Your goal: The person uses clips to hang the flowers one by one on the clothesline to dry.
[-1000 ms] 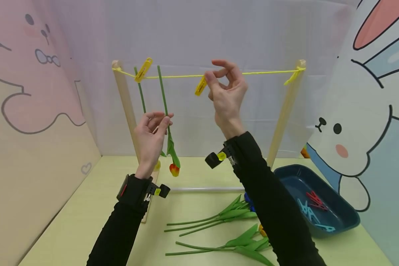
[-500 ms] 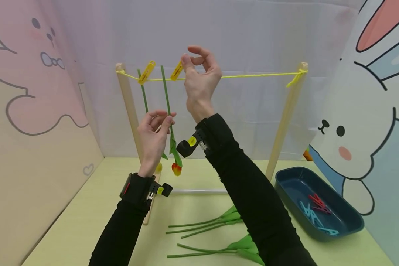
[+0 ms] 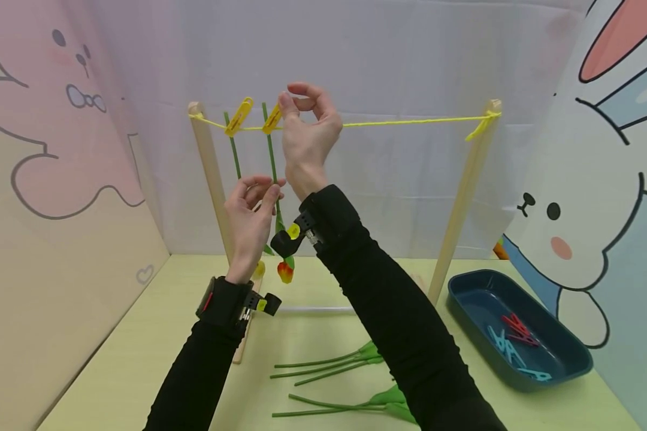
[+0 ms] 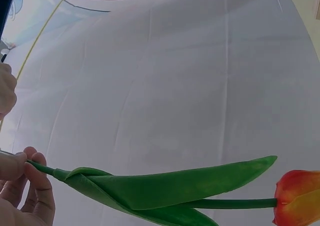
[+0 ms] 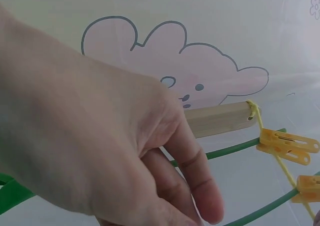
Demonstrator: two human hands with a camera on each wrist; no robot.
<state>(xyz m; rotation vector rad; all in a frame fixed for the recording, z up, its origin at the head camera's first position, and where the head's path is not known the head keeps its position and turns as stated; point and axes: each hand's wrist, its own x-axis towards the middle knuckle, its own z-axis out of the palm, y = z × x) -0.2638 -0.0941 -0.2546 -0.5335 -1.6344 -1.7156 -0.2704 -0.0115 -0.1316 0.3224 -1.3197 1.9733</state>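
Note:
My left hand (image 3: 248, 224) pinches the green stem of an upside-down artificial tulip (image 4: 175, 186) between thumb and fingers. Its red-orange bloom hangs lowest, and the stem's end rises past the yellow line (image 3: 399, 123). Up at the line, my right hand (image 3: 311, 137) pinches a yellow clothespin (image 3: 272, 118), whose jaws sit over the line and this stem; the right wrist view shows the clothespin (image 5: 308, 186) at its edge. Just left, a second yellow clothespin (image 3: 239, 117) clips another stem to the line, with a yellow bloom (image 3: 259, 269) partly behind my left hand.
Wooden posts (image 3: 466, 203) hold up the line at both ends. Several more tulips (image 3: 329, 362) lie on the table, their blooms hidden by my right sleeve. At right, a dark blue basin (image 3: 463, 281) holds red clothespins (image 3: 520, 329) and light blue clothespins (image 3: 507, 347).
My right hand has carried the yellow clothespin left along the line, from well right of the tulip onto its stem. My left hand has stayed at the stem.

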